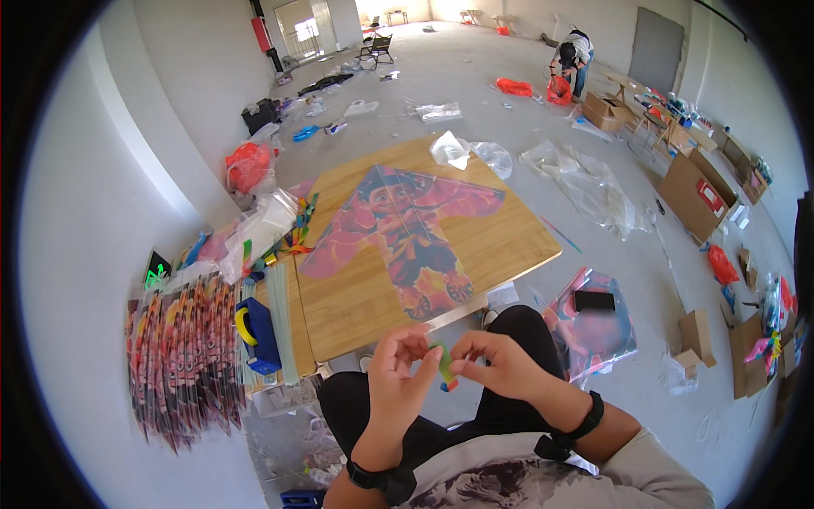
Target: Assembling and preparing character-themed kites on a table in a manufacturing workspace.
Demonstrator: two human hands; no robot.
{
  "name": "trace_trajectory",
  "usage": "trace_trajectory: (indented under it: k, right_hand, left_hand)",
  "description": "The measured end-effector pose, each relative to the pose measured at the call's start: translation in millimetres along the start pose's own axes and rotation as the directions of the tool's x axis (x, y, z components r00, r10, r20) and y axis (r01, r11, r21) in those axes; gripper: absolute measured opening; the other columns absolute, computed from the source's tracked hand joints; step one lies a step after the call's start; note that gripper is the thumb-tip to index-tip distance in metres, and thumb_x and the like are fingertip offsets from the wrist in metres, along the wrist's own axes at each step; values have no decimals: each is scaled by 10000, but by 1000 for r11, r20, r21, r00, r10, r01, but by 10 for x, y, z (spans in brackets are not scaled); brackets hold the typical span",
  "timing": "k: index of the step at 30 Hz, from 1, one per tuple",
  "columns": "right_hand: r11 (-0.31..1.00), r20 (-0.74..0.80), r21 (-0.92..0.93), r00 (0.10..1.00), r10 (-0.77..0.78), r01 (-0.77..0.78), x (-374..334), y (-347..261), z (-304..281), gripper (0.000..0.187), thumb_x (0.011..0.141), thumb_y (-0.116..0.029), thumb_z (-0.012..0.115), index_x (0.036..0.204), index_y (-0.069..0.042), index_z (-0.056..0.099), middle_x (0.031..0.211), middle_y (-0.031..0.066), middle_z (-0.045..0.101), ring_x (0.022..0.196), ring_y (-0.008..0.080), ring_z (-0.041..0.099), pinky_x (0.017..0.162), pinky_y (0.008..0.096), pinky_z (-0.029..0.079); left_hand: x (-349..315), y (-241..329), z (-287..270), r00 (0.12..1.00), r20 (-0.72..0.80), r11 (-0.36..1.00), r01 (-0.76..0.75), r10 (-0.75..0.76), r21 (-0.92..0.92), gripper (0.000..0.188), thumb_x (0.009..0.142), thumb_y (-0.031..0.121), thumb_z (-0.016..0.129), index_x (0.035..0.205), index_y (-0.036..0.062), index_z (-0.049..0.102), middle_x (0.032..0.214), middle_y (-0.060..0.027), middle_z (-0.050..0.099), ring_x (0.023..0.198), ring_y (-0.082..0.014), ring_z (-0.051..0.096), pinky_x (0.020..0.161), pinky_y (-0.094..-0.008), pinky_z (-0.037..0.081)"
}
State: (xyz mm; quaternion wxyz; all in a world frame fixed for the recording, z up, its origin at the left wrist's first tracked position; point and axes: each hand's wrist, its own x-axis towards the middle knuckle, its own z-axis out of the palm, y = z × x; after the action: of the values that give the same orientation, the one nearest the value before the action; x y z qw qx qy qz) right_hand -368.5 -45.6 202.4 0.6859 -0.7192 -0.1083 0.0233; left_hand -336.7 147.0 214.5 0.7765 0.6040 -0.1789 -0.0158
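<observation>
Ribbon (446, 363) sits between left fingers (426, 368) and right fingers (476, 343), both pinching its green part, multicoloured end below.

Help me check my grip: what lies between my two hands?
A small, mostly green strip, between left hand and right hand, in the head view.

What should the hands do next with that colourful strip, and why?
Probably bring the colourful strip forward over the table: the left hand pinches it short of the table edge, the right hand is close by, and the printed sheet lies spread out.
</observation>
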Motion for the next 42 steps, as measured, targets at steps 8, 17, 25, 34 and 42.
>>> trace_trajectory:
  k: [8, 17, 25, 34, 42]
  right_hand:
    - [962, 3, -270, 999, -46, 45, 499, -460, -87, 214, 932, -180, 746, 1093, -44, 709, 1000, 30, 716, 924, 101, 647, 813, 269, 496]
    - [986, 64, -105, 989, 135, -128, 746, -121, 95, 231, 926, -109, 747, 1147, -55, 707, 916, 18, 706, 834, 88, 646, 762, 265, 516]
    - [940, -31, -331, 997, 77, -83, 941, -82, 226, 301, 910, -103, 750, 1197, -36, 695, 886, 65, 726, 840, 142, 698, 784, 291, 552]
    - [718, 158, -657, 973, -168, 231, 1504, -45, 337, 123, 898, -118, 718, 1006, -60, 708, 919, 80, 691, 850, 252, 671, 774, 349, 542]
    - [524, 270, -772, 932, -243, 360, 1984, 416, 727, 117, 899, -166, 721, 958, -65, 727, 928, 72, 681, 850, 244, 646, 742, 355, 538]
  left_hand:
    - [23, -51, -88, 997, 67, 998, 29, -32, 49, 469, 884, -106, 687, 1302, 8, 510, 998, -76, 640, 916, -131, 639, 838, -276, 513]
    - [41, -135, -281, 999, 31, 944, 3, -14, 329, 475, 893, 18, 736, 1324, 24, 536, 866, -90, 717, 814, -146, 710, 768, -290, 541]
    - [165, -323, -481, 993, -52, 941, 113, -102, 319, 669, 884, 84, 768, 1479, 36, 466, 870, -85, 736, 831, -138, 727, 753, -281, 556]
    - [456, -1003, -888, 978, 66, 970, 185, -198, 158, 307, 951, 21, 694, 1252, -26, 655, 970, -22, 694, 893, -65, 644, 820, -234, 512]
    - [393, -1610, -1222, 930, -163, 939, 305, -330, -157, 131, 988, 112, 686, 1040, -6, 670, 884, 1, 679, 805, -61, 620, 772, -220, 496]
